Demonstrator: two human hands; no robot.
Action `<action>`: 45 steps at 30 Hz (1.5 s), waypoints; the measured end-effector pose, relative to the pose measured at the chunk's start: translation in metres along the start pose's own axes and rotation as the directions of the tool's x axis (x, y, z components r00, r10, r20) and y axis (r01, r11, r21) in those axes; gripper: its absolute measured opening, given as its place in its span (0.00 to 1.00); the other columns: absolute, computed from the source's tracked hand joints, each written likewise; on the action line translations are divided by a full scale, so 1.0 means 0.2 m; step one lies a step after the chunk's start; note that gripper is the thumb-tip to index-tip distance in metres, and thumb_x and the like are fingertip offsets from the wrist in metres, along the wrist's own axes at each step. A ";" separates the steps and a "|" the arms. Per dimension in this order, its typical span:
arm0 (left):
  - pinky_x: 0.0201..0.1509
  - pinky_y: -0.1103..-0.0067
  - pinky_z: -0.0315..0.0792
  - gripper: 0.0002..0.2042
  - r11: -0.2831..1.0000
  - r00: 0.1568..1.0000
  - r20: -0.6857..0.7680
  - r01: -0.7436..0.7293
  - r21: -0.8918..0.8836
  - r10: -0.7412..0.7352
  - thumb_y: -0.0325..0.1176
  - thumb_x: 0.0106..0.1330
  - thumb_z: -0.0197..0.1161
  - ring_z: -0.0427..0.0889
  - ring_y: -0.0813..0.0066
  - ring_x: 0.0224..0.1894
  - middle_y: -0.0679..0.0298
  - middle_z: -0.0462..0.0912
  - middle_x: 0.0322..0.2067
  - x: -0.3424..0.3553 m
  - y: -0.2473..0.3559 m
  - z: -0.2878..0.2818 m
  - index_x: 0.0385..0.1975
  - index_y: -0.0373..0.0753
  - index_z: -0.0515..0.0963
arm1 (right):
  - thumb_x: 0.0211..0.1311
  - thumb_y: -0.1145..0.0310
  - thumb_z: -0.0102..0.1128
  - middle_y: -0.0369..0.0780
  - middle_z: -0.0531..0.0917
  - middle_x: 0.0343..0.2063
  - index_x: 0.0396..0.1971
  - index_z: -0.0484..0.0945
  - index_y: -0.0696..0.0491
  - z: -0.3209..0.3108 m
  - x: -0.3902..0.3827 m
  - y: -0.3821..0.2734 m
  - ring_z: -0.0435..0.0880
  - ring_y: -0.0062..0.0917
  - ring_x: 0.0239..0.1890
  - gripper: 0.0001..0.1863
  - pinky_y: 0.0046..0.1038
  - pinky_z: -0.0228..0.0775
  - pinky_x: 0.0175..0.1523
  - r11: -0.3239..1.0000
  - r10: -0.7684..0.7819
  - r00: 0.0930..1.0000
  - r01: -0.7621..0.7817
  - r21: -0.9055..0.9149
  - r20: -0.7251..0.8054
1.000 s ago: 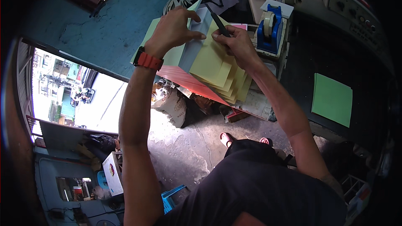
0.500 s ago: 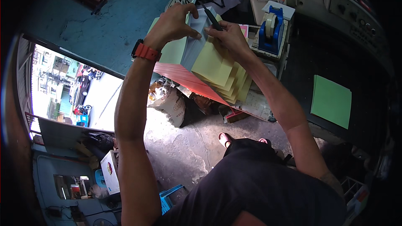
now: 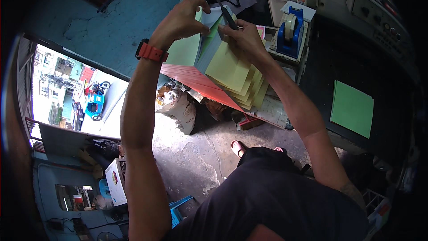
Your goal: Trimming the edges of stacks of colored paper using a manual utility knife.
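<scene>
Coloured paper sheets, a thick fanned stack of pale yellow, green and light blue leaves with a red sheet at the bottom, sit raised up in front of the person, just left of the blue tape dispenser. The left hand, wearing an orange-red wristband, is pinched shut on the top corners of the blue and green leaves, lifting them apart from the rest. The right hand is closed round a dark pen-like tool and rests on the yellow leaves, holding them down.

As far as I can judge, the sorting or counting through the stack is partway: a few leaves are separated on the side away from the dispenser, while most of the yellow ones lie stepped in a fan under the right hand, not yet gone through. The paper looks thin and flexible, its edges staggered, not squared.

A single green sheet lies flat on the dark worktop, well apart from the stack, on the far side of the dispenser.
</scene>
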State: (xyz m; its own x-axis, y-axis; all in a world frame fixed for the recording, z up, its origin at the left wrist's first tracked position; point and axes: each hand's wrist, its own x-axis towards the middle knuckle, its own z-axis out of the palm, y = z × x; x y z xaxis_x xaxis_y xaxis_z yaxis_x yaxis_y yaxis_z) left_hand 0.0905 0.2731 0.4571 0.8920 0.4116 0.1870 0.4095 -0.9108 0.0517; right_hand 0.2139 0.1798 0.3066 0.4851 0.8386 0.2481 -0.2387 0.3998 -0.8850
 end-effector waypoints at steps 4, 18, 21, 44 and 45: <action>0.56 0.66 0.72 0.23 0.997 0.995 -0.072 -0.066 0.047 0.069 0.30 0.45 0.68 0.78 0.54 0.53 0.51 0.79 0.47 -0.02 0.02 0.02 0.45 0.43 0.77 | 0.64 0.62 0.63 0.31 0.76 0.21 0.40 0.76 0.57 -0.05 -0.19 -0.11 0.70 0.09 0.21 0.14 0.15 0.56 0.24 0.999 -0.006 0.991 0.001 -0.042 -0.131; 0.54 0.63 0.70 0.19 0.987 0.993 -0.068 -0.092 0.130 0.101 0.27 0.47 0.61 0.75 0.49 0.49 0.45 0.76 0.42 -0.08 0.13 -0.07 0.43 0.36 0.78 | 0.64 0.70 0.57 0.45 0.86 0.28 0.48 0.74 0.65 0.03 -0.48 -0.43 0.82 0.18 0.18 0.17 0.12 0.64 0.20 0.923 0.379 0.895 -0.349 -0.160 0.235; 0.51 0.62 0.71 0.19 0.979 0.994 -0.052 -0.080 0.185 0.091 0.27 0.48 0.61 0.76 0.48 0.46 0.45 0.76 0.41 -0.09 0.14 -0.07 0.43 0.36 0.78 | 0.63 0.70 0.57 0.44 0.85 0.25 0.49 0.73 0.65 0.06 -0.45 -0.43 0.81 0.17 0.16 0.18 0.13 0.69 0.20 0.912 0.402 0.877 -0.358 -0.201 0.262; 0.59 0.67 0.71 0.23 0.896 0.850 0.287 -0.409 -0.170 0.442 0.38 0.60 0.68 0.78 0.56 0.53 0.50 0.81 0.51 -0.33 -0.54 -0.12 0.55 0.38 0.78 | 0.61 0.73 0.58 0.36 0.82 0.20 0.49 0.80 0.62 0.17 -0.46 -0.46 0.75 0.11 0.15 0.17 0.12 0.62 0.19 0.843 0.473 0.841 -0.346 -0.411 0.262; 0.59 0.66 0.71 0.24 0.910 0.883 0.230 -0.373 -0.182 0.408 0.40 0.56 0.70 0.78 0.56 0.54 0.52 0.80 0.51 -0.36 -0.59 -0.08 0.55 0.44 0.79 | 0.61 0.73 0.58 0.37 0.82 0.20 0.48 0.80 0.63 0.18 -0.48 -0.46 0.76 0.12 0.15 0.16 0.12 0.62 0.19 0.859 0.452 0.852 -0.337 -0.386 0.262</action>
State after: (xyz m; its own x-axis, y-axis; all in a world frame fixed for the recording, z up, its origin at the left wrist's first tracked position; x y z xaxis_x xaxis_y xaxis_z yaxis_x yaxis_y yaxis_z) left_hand -0.0244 0.3502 0.4536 0.9992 -0.0013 -0.0391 0.0048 -0.9877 0.1562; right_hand 0.1588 0.0760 0.3788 0.0852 0.9927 -0.0856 -0.0439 -0.0821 -0.9957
